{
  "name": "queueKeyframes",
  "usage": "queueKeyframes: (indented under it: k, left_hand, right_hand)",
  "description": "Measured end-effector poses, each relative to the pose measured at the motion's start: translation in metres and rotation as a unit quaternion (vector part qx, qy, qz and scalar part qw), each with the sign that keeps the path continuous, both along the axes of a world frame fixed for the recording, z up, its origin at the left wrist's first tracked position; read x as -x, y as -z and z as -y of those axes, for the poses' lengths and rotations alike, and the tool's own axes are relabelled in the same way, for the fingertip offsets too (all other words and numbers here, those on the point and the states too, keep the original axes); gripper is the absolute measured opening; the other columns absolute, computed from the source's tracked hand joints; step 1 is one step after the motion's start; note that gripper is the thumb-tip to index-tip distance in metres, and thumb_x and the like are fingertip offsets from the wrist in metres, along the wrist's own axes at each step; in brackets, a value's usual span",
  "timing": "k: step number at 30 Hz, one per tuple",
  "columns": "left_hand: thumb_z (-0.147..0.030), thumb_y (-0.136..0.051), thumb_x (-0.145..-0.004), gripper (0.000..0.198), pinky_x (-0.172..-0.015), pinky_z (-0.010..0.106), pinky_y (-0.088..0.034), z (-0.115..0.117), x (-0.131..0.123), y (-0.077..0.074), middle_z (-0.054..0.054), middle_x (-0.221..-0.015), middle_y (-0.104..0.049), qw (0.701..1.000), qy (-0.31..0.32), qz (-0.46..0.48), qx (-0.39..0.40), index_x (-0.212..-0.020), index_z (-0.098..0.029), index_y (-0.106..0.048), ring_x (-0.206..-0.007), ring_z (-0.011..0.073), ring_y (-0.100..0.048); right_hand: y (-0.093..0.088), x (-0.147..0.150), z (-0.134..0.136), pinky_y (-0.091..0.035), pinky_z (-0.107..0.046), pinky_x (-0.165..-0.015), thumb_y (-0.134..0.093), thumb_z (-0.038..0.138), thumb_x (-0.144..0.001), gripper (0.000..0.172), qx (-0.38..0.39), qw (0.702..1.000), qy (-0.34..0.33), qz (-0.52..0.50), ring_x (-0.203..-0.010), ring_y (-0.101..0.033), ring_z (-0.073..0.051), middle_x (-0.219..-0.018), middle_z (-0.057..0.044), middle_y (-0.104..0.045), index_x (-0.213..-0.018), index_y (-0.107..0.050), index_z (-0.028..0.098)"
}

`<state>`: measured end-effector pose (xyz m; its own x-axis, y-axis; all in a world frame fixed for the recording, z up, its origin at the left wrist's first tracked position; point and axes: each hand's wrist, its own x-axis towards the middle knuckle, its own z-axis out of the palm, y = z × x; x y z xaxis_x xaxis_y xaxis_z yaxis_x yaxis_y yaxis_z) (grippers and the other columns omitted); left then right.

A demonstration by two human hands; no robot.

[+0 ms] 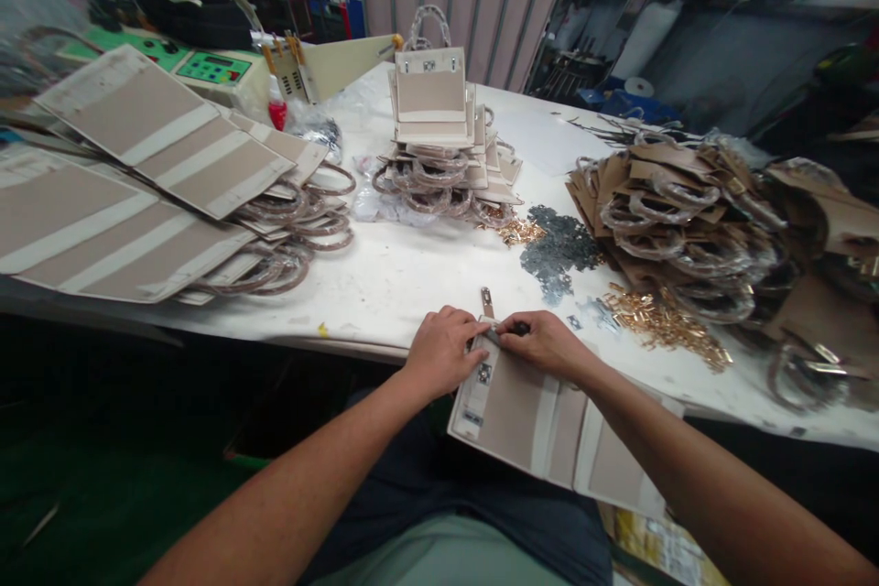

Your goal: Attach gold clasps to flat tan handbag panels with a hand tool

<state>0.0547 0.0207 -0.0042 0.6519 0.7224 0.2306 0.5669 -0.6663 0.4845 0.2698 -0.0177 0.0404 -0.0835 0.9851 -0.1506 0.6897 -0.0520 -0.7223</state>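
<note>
A beige bag panel (522,412) with pale strips lies aslant over the table's front edge, partly on my lap. My left hand (448,348) grips its left edge near the top corner, thumb and forefinger on the panel face. Beside those fingertips my right hand (539,343) pinches a small dark tool (493,337), mostly hidden by the fingers. Along the panel's end sit a metal plate (484,374) and another small metal fitting (472,417). A brown tab with metal fittings (487,300) sticks out beyond the corner.
Stacked bag panels with wrapped handles stand at left (171,146), centre back (431,92) and right (659,192). Beyond my hands lie dark metal plates (559,247) and gold-coloured pieces (669,325). A green control panel (212,67) is at the back left.
</note>
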Motion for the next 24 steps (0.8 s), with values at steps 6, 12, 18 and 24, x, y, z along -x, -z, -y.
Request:
queueKeyframes:
  k: [6,12,18,24]
  left_hand:
    - [-0.033,-0.078,-0.089,0.038,-0.094,0.044,-0.047,-0.0009,-0.0013,-0.0023,0.001,-0.118,-0.074,1.0,-0.006,0.002,0.008,-0.127,-0.031,-0.075,-0.115,0.0273,-0.06]
    - [-0.033,-0.079,-0.089,0.037,-0.093,0.043,-0.048,-0.0012,-0.0021,-0.0022,0.001,-0.116,-0.075,1.0,-0.01,0.004,0.011,-0.126,-0.031,-0.075,-0.114,0.0272,-0.06]
    - [-0.035,-0.076,-0.091,0.033,-0.091,0.044,-0.048,-0.0004,-0.003,-0.0038,0.001,-0.115,-0.075,1.0,-0.015,0.006,0.01,-0.124,-0.031,-0.076,-0.113,0.0271,-0.061]
    - [-0.035,-0.076,-0.092,0.031,-0.091,0.042,-0.048,-0.0006,-0.0041,-0.0044,0.001,-0.116,-0.076,1.0,-0.02,0.003,0.012,-0.124,-0.031,-0.076,-0.112,0.0263,-0.061]
  right_hand:
    - [0.0,0.0013,-0.0035,-0.041,-0.026,-0.064,-0.063,0.026,-0.079,0.017,0.014,1.0,0.01,0.019,-0.069,-0.06,-0.019,-0.071,0.001,-0.071,-0.081,-0.078,0.02]
    - [-0.0016,0.0051,-0.003,-0.037,-0.027,-0.059,-0.061,0.032,-0.074,0.018,0.023,0.999,0.043,0.004,-0.061,-0.052,-0.017,-0.061,0.003,-0.062,-0.073,-0.074,0.02]
    - [-0.0012,0.0034,-0.0041,-0.035,-0.028,-0.056,-0.061,0.037,-0.072,0.022,0.036,0.999,0.038,0.0,-0.058,-0.05,-0.016,-0.058,0.002,-0.061,-0.072,-0.075,0.019]
    - [-0.0026,-0.0037,-0.0055,-0.039,-0.027,-0.059,-0.063,0.036,-0.071,0.023,0.055,0.998,0.024,-0.001,-0.062,-0.055,-0.017,-0.064,0.001,-0.067,-0.076,-0.078,0.019]
